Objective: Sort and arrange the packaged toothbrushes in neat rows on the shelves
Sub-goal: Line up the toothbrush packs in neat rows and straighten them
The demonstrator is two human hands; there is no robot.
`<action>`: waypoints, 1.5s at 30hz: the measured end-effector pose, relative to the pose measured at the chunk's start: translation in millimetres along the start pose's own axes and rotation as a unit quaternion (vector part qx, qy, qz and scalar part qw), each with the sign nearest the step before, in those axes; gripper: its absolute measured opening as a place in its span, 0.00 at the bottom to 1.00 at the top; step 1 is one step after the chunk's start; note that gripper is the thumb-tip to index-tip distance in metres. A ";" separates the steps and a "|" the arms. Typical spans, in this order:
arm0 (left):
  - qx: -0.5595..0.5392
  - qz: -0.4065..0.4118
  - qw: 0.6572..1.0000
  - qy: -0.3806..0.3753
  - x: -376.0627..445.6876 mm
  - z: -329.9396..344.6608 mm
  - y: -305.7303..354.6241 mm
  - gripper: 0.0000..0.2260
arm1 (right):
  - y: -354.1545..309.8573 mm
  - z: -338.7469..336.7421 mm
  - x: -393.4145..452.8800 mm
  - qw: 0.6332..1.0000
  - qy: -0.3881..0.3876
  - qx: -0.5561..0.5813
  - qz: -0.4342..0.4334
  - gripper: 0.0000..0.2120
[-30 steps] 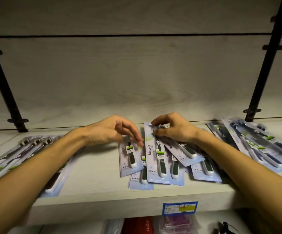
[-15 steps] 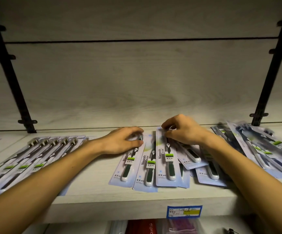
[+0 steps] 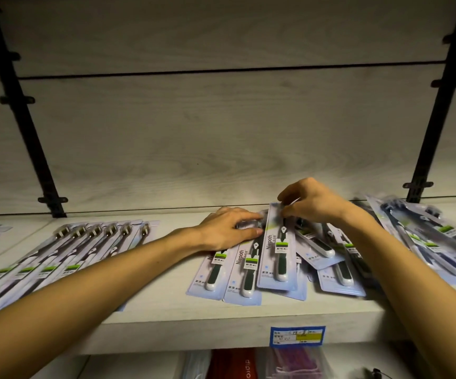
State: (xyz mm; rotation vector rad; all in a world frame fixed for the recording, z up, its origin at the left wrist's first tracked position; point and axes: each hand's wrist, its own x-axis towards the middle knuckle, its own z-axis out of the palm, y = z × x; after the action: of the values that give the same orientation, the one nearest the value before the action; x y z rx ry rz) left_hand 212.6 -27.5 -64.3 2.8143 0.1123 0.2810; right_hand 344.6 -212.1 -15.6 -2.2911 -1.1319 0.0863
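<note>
A person's two bare arms reach forward over a pale wooden shelf (image 3: 166,310) holding many packaged toothbrushes. The left hand (image 3: 229,231) lies flat with straight fingers, pressing down on the top ends of two packs lying side by side at the shelf's centre: the leftmost pack (image 3: 212,272) and the second pack (image 3: 246,274). Just to its right, the right hand (image 3: 314,202) pinches the top edge of a third pack (image 3: 278,258) between thumb and curled fingers; this pack partly overlaps the second. All three show a dark green handle and the word "Niepoth". Further right lies a loose, overlapping heap of packs (image 3: 336,258), and beyond it a blurred pile (image 3: 426,236). Far left, a neat row of packs (image 3: 65,255) fans along the shelf. A blue and yellow price label (image 3: 298,335) sits on the shelf's front edge.
</note>
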 end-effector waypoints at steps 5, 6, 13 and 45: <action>-0.069 -0.027 0.997 0.019 -2.4 -6.0 3.1 0.14 | -2.5 1.7 -4.2 1.000 0.009 0.009 -0.009 0.19; -0.074 -0.033 0.997 0.011 -4.4 -9.1 0.2 0.13 | -3.9 2.6 -5.2 1.000 0.007 0.016 -0.020 0.19; -0.160 -0.081 0.984 0.012 -26.6 -35.0 -26.0 0.12 | -32.2 22.2 6.0 0.993 -0.049 -0.001 -0.108 0.18; 0.040 -0.073 0.996 0.012 6.3 -9.3 -14.4 0.21 | 1.5 19.6 27.0 0.989 -0.080 -0.111 -0.050 0.16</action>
State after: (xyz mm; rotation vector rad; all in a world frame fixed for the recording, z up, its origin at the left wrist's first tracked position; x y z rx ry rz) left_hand 216.2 -10.4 -59.0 2.8642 0.3413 0.2809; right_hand 357.0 -183.6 -27.6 -2.4522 -1.3987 0.1130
